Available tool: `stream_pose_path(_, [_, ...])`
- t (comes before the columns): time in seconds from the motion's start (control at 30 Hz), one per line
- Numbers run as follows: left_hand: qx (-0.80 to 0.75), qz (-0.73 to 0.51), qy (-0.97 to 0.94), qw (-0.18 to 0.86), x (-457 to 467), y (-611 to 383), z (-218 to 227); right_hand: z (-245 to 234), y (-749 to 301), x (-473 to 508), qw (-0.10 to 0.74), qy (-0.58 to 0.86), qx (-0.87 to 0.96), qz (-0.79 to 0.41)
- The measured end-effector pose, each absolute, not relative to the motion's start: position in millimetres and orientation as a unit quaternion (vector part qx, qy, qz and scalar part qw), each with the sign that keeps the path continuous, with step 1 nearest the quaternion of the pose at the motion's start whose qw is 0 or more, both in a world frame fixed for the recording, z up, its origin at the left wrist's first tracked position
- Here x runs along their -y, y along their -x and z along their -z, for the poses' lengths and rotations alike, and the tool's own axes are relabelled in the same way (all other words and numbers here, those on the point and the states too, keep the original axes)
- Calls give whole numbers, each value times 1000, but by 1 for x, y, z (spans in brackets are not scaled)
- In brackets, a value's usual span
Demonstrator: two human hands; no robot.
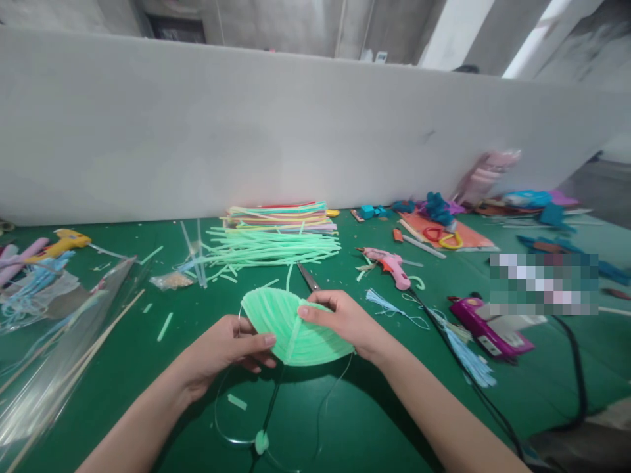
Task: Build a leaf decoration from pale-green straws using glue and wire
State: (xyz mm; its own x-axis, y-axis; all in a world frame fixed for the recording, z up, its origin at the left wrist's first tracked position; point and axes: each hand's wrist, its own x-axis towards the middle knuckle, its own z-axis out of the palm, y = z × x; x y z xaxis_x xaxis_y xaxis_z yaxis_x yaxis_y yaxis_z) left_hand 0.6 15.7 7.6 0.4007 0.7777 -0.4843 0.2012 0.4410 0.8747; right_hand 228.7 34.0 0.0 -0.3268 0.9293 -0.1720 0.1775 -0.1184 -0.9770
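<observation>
Both of my hands hold a pale green fan-shaped piece made of fuzzy stems laid side by side, just above the green table. My left hand pinches its lower left edge between thumb and fingers. My right hand grips its upper right edge, thumb pressed on the face. A thin wire loop with a small green blob hangs below the piece. Scissors lie just behind it.
Loose green stems and a stack of coloured ones lie behind. A pink glue gun and a magenta one with black cords sit right. A yellow glue gun and clear plastic bags lie left. A grey partition backs the table.
</observation>
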Motion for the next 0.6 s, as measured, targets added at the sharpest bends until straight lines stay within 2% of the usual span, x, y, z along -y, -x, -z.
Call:
stream_pose_path(0.33, [-488,-324,-436,684,-11,-11,-1,-4,-219,-28,321,456,579,-594])
stream_pose_path(0.6, [-511,-304,-428,681,-14,-9,-6,-4,-222,-31,337,471,559,-593])
